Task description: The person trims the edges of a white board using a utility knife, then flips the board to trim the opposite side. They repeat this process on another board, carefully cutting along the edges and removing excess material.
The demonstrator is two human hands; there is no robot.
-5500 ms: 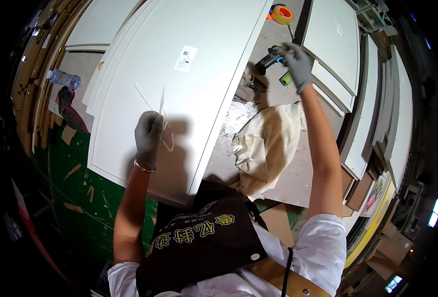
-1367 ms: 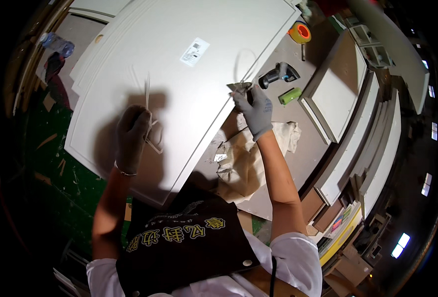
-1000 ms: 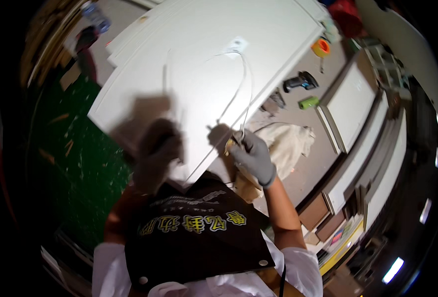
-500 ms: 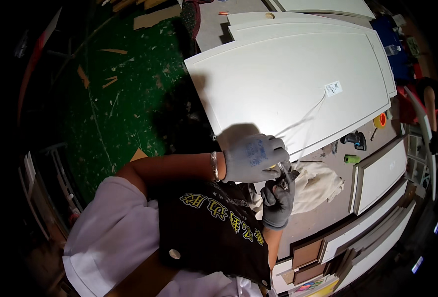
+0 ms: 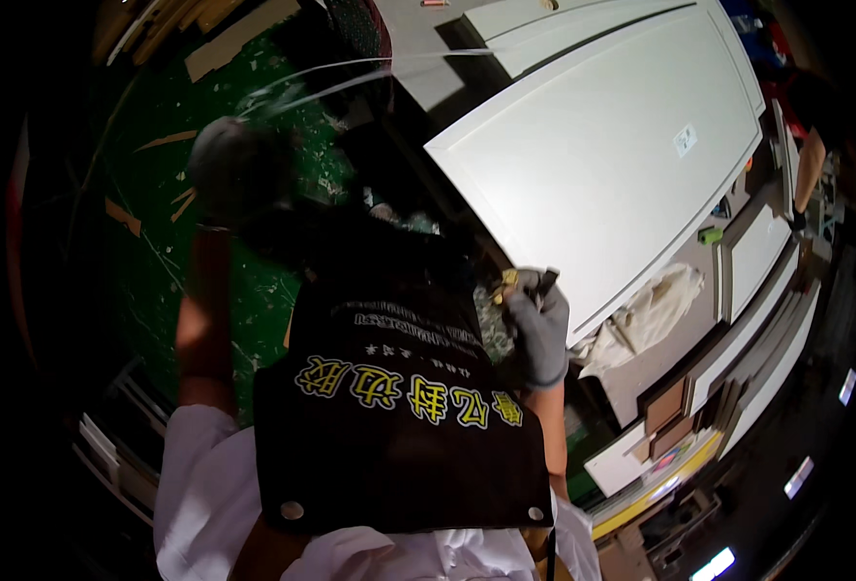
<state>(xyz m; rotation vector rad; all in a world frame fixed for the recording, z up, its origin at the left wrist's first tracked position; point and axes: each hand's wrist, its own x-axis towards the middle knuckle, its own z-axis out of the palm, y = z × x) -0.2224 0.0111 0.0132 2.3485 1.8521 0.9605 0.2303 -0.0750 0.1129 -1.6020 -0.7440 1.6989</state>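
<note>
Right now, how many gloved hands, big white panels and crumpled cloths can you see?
Gloved hands: 2, the left hand and the right hand
Large white panel: 1
Crumpled pale cloth: 1
Total: 4

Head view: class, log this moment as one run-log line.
left hand: gloved, raised over green floor, trailing thin clear strip | right hand: gloved, gripping small tool at white panel edge | cloth: beside panel

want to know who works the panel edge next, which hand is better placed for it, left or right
Probably right. The gloved right hand sits beside the white panel near its lower edge, gripping a small tool. The left hand is raised over the green floor, holding thin clear strips away from the panel.
</note>
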